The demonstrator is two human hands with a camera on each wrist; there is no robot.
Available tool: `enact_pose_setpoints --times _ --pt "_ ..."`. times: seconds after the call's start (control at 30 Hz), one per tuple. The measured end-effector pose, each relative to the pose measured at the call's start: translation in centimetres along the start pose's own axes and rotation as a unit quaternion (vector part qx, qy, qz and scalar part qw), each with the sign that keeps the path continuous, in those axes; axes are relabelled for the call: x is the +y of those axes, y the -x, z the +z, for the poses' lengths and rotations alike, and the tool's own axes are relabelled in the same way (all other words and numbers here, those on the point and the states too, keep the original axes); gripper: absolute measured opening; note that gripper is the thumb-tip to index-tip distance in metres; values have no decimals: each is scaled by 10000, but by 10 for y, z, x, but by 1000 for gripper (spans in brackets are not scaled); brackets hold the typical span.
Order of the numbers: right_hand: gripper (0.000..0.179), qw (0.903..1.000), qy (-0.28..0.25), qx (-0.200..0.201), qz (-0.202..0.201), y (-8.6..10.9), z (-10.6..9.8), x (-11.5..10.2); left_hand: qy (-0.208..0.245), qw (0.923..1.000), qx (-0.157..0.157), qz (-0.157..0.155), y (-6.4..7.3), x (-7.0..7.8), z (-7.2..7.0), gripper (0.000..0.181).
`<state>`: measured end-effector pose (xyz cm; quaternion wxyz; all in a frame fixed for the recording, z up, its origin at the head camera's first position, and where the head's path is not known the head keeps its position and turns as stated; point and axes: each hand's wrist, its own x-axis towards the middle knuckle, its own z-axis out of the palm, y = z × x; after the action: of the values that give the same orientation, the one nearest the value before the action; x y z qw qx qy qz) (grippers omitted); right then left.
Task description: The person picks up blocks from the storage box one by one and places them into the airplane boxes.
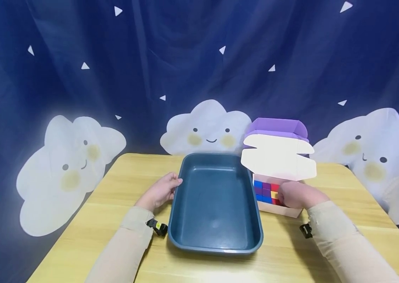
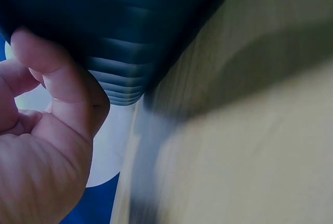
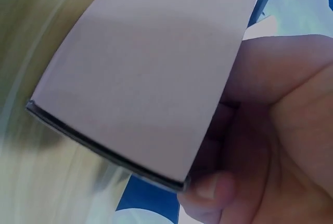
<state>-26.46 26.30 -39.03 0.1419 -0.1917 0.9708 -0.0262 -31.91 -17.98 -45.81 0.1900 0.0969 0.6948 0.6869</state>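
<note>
A deep dark teal rectangular tray (image 1: 217, 250) stands in the middle of the table. At its left wall, my left hand (image 1: 164, 188) grips the rim, thumb and fingers bent about the edge in the left wrist view. To the right is an opened cardboard box (image 1: 280, 209) with rows of blue, purple, red and yellow blocks (image 1: 266, 192). My right hand (image 1: 293, 194) reaches down into the box, its fingertips among the blocks at the right side. The box wall (image 3: 140, 78) hides most of those fingers in the right wrist view; I cannot tell whether they pinch a block.
The box's white lid (image 1: 279, 157) stands raised behind the blocks, with purple flaps (image 1: 277, 126) above it. It comes close to the tray's far right corner. A wooden table (image 1: 114, 220) carries everything, and a dark blue curtain (image 1: 199, 59) with clouds hangs behind.
</note>
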Motion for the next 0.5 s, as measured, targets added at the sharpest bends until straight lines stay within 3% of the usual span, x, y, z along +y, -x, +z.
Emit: enact_pose_setpoints --times 0.17,0.5 --pt "26 9994 -46 210 -285 3 1 2 -28 10000 -23 -10 1 -2 1 12" --pt "29 9987 58 337 -377 -1 2 3 -151 9998 101 3 0 4 2 12"
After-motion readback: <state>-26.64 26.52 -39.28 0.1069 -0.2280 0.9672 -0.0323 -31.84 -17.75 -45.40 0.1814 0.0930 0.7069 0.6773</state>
